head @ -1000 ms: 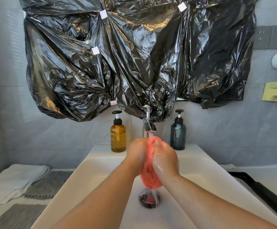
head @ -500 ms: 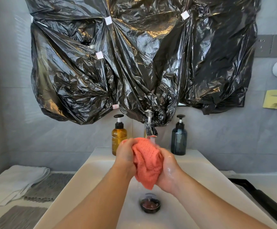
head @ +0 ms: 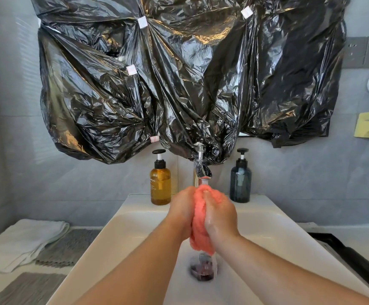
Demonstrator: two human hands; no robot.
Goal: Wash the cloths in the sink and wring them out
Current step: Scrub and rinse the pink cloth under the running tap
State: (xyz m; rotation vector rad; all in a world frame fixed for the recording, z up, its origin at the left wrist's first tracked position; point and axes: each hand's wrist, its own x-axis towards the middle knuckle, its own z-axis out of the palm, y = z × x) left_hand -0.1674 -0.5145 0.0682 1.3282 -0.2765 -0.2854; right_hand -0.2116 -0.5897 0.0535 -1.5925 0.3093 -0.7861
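Note:
A wet orange cloth (head: 199, 219) is bunched between my two hands over the white sink (head: 135, 216), right under the chrome tap (head: 202, 170). My left hand (head: 183, 208) grips its left side and my right hand (head: 220, 214) grips its right side, fingers curled into the fabric. The cloth's lower end hangs out below my hands, and water runs from it toward the drain (head: 202, 269). Much of the cloth is hidden inside my grip.
An amber pump bottle (head: 160, 183) and a dark blue pump bottle (head: 240, 181) flank the tap. On the left counter lie a folded white towel (head: 23, 241) and grey cloths (head: 67, 247). Black plastic sheeting (head: 179, 80) covers the wall above. A dark object (head: 355, 258) lies at the right.
Half a second ago the cloth was spread looser between my hands. Now both hands have closed and pressed together on it, squeezing it into a narrow bunch, and water runs down again.

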